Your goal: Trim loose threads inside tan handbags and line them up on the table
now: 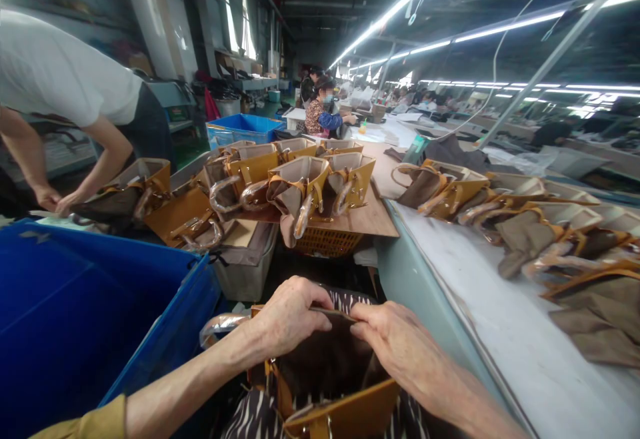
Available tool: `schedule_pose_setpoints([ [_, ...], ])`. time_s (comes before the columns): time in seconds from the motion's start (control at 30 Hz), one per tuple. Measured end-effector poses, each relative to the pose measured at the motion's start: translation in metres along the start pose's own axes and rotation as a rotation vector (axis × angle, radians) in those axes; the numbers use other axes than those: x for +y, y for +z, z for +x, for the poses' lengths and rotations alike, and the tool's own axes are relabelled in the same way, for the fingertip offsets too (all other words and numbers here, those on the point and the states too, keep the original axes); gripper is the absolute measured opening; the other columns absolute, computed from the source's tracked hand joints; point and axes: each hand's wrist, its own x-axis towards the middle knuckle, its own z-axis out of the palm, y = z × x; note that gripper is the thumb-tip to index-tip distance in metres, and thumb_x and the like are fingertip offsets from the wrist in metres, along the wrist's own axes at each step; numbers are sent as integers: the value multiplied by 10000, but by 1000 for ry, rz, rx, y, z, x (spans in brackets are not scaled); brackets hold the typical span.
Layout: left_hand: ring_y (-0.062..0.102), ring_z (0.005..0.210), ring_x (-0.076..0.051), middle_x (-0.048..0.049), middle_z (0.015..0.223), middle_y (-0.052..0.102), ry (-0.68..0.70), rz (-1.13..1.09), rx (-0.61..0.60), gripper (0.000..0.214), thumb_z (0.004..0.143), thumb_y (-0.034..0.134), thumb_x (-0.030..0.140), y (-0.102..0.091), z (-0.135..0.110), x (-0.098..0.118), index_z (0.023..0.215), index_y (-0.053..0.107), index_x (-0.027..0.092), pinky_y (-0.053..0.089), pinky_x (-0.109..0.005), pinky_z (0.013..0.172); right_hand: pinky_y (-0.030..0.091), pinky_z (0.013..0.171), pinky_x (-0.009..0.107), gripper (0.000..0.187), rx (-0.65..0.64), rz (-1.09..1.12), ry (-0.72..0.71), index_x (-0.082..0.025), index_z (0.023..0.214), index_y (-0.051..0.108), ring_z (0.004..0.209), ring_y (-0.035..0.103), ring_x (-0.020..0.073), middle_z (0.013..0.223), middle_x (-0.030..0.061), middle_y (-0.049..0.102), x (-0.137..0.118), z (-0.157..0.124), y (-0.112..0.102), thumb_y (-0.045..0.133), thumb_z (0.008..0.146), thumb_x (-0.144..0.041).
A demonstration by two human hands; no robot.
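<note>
Between fingers (320, 296), plain brown fabric (325, 358)

The nearest bag (353, 409) is yellow-brown, like mustard, and its inner cloth (325, 359) is dark brown. The clothes (255, 418) under it have black and white stripes, like a zebra. The near sleeve (97, 420) is mustard yellow. The big bin (85, 292) is bright blue, and so is the far bin (233, 136). The bags (260, 164) on the board (374, 218) are yellow-brown and grey-brown, with pale cream insides. The board is light brown. The basket (327, 243) below is orange, and the tub (245, 280) is grey. The table top (480, 286) is white and its side (407, 272) is grey-green. The shirt (65, 59) on the left is white.
</note>
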Motion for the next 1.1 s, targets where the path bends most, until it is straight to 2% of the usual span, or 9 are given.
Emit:
schedule_pose_setpoints([
  [0.17,443,574,-95,53,571,531,-40,-13,-18,105,634,599,221,1,4,1,695,670,173,279,-191,524,316,635,266,221,-6,-9,2,-259,819,640,740,574,179,739,5,650,-1,-1,-2,429,861,-207],
  [0.33,418,586,-87,61,586,494,38,-63,-94,156,641,551,184,1,5,2,739,673,177,266,-181,523,305,610,248,232,2,45,-27,-235,740,622,698,562,147,682,-20,625,1,-2,-3,427,863,-206],
  [0.43,382,573,-82,60,568,454,50,-69,-101,149,634,528,169,3,5,3,700,662,164,237,-187,507,305,593,235,220,20,87,-22,-224,697,613,676,560,133,662,-32,619,2,0,-1,463,857,-242],
  [0.63,370,570,-88,54,548,423,28,-1,-65,111,623,520,183,7,4,10,624,626,152,224,-197,501,337,596,211,171,65,138,-55,-255,796,662,681,581,124,723,-38,655,-1,4,3,504,847,-217],
  [0.93,369,548,-86,59,530,411,40,62,-54,120,644,525,212,8,4,9,613,624,152,231,-198,489,325,545,225,213,19,-49,-57,-196,737,680,622,591,147,672,14,661,-8,12,-1,493,840,-184],
  [1.1,392,575,-94,53,552,433,29,81,-66,141,661,519,198,8,2,13,654,653,152,246,-203,507,345,546,219,239,5,-41,-55,-209,763,696,626,595,152,662,18,656,-6,12,-1,468,830,-180],
])
